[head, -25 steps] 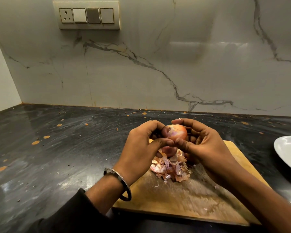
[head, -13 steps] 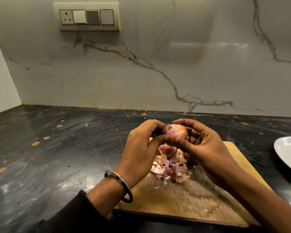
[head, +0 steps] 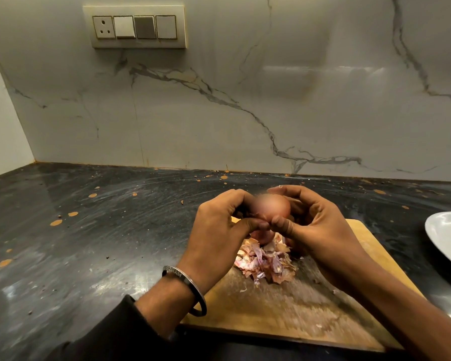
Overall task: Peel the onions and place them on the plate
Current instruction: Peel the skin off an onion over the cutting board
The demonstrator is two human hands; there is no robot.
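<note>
A worn rectangular wooden cutting board (head: 292, 306) lies nearest on the dark stone tabletop (head: 89, 243), carrying a heap of pinkish papery onion peels (head: 264, 261). Above it, the left hand (head: 219, 230) and right hand (head: 320, 230) curl round a round reddish onion (head: 274, 207), thumbs meeting at its front; a second onion seems to sit beneath, though blurred. A white plate (head: 445, 241) rests at right, well apart

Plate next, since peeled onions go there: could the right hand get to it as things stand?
Probably yes. The plate lies on the counter to the right of the right hand, with nothing between them, but that hand is gripping the onion.
</note>
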